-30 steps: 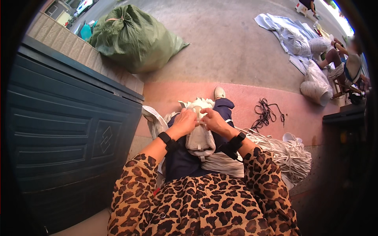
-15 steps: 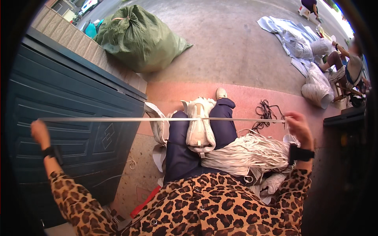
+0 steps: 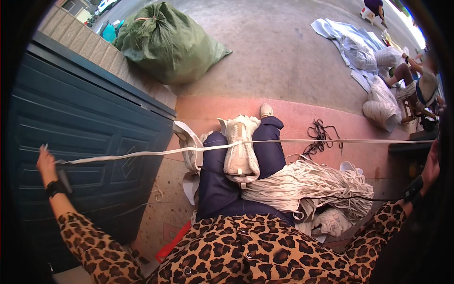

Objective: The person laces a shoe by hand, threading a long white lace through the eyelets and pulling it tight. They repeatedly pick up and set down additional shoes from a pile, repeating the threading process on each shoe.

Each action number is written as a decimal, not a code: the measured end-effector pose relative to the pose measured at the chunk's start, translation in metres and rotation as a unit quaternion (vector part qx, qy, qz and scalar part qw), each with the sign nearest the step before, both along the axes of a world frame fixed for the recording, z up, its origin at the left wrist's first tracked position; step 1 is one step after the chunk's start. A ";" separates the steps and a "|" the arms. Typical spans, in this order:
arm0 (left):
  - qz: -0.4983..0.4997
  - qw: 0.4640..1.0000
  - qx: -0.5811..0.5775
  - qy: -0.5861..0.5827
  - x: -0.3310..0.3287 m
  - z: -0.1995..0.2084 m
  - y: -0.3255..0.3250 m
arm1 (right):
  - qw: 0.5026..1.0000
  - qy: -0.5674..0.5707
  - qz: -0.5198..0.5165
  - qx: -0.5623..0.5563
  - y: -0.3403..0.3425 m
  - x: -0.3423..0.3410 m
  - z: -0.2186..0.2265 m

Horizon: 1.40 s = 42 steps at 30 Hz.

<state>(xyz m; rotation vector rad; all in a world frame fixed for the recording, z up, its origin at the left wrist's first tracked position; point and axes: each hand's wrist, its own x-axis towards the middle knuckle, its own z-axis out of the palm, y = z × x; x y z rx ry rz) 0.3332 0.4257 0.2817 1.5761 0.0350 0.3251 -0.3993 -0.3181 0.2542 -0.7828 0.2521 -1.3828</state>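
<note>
A flat off-white shoelace [image 3: 302, 140] stretches across my front, through the top of a cream shoe upper [image 3: 241, 163] that rests between my thighs. My right hand [image 3: 429, 166], far out at the right rim, is closed on one end of the lace. On the left, my left hand [image 3: 46, 164] is closed near the other end, in front of the dark door; a white tip shows above its fingers. The lace sags slightly on that side and runs straighter to the right. A thick bundle of off-white laces [image 3: 307, 184] lies over my right thigh.
Black cords [image 3: 319, 137] lie tangled on the pink floor. More pale uppers [image 3: 189, 146] are beside my left leg. A dark door panel [image 3: 90, 146] stands left, a green sack [image 3: 170, 47] beyond it. At far right a person [image 3: 421, 85] sits near white bags [image 3: 380, 104].
My right hand has moved outward to the right, drawing more lace to that side. My left hand has dropped slightly, and the lace on the left has gone from taut to slightly slack.
</note>
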 end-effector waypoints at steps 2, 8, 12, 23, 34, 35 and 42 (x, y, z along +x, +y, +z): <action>-0.125 0.983 0.102 0.085 -0.084 -0.043 -0.187 | 0.978 0.167 -0.118 -0.031 -0.077 -0.056 -0.012; -0.481 0.801 0.201 0.294 -0.247 -0.154 -0.389 | 0.888 0.437 0.103 -0.099 0.014 0.119 -0.178; -0.565 0.713 0.196 0.366 -0.317 -0.220 -0.444 | 0.707 0.550 0.234 -0.379 0.093 0.200 -0.242; -0.454 0.742 0.147 0.472 -0.353 -0.278 -0.499 | 0.669 0.590 0.321 -0.317 0.139 0.260 -0.292; -0.475 0.759 0.060 0.441 -0.362 -0.288 -0.484 | 0.630 0.618 0.251 -0.398 0.133 0.273 -0.300; -0.475 0.759 0.058 0.441 -0.362 -0.289 -0.483 | 0.624 0.611 0.258 -0.413 0.132 0.274 -0.301; -0.486 0.754 0.043 0.440 -0.363 -0.288 -0.483 | 0.596 0.582 0.204 -0.515 0.131 0.281 -0.306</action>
